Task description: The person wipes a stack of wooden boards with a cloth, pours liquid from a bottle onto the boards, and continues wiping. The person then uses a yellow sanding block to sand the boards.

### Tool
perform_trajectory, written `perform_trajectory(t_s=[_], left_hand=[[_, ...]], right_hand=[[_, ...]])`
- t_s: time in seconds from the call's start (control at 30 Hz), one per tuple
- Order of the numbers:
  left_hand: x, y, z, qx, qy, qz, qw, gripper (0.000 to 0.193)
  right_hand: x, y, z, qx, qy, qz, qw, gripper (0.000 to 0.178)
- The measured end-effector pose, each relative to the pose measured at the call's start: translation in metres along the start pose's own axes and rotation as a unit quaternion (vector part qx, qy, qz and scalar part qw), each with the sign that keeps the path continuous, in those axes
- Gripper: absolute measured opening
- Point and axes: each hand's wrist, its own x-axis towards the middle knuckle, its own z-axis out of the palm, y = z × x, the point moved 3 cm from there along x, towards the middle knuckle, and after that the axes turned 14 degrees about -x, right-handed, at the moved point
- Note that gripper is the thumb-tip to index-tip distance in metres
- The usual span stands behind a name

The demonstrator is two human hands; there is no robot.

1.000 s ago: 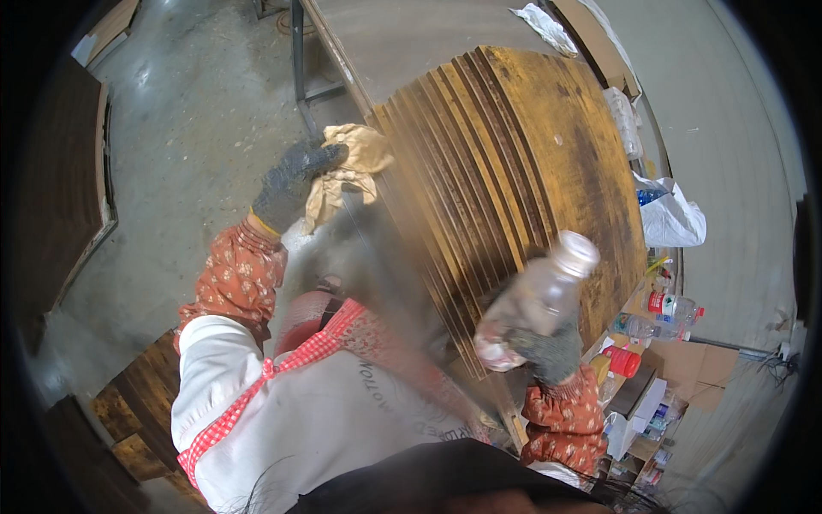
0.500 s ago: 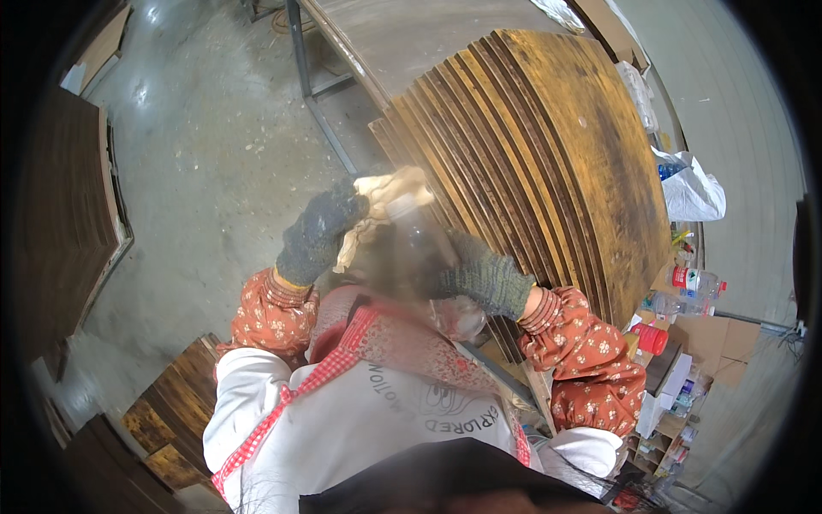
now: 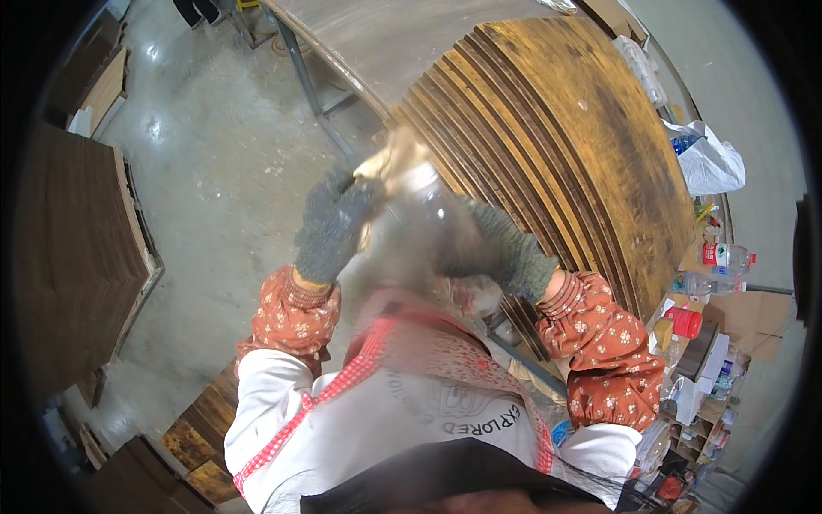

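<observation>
My left hand [image 3: 334, 218], in a dark grey knit glove, is closed around a crumpled cream cloth [image 3: 394, 163]. My right hand [image 3: 516, 248], gloved the same way, wraps round a clear plastic bottle [image 3: 473, 295] that is blurred along its middle. The bottle's pale cap end [image 3: 419, 177] points up and left, right beside the cloth; whether the two touch I cannot tell. A hazy patch hides the fingertips of my right hand. Both hands are in front of my apron, at the left edge of a stack of brown wooden boards [image 3: 591, 128].
More stacked boards [image 3: 77, 248] stand at the far left, others [image 3: 205, 428] at lower left. To the right are a white plastic bag [image 3: 711, 163], several bottles [image 3: 728, 257] and a red-lidded container [image 3: 683, 322]. A metal-legged table [image 3: 342, 64] is beyond. A person's legs [image 3: 197, 10] show at the top.
The view has shifted a little, and things at left and right sit further right. Cloth and bottle cap have moved slightly up together, still held. A person's legs have come into view at the top.
</observation>
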Motion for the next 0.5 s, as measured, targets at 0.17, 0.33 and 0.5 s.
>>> perform_trajectory(t_s=[0.17, 0.33, 0.5], left_hand=[[0.054, 0.017, 0.035, 0.172, 0.046, 0.388, 0.904, 0.035], [0.084, 0.004, 0.063, 0.497, -0.014, 0.349, 0.795, 0.043], [0.102, -0.002, 0.040, 0.497, -0.007, 0.314, 0.809, 0.045]], right_hand=[[-0.034, 0.039, -0.039, -0.034, 0.158, 0.123, 0.979, 0.043], [-0.100, 0.051, -0.102, -0.252, 0.252, 0.052, 0.933, 0.022], [-0.157, 0.086, -0.141, -0.246, 0.397, 0.079, 0.881, 0.028]])
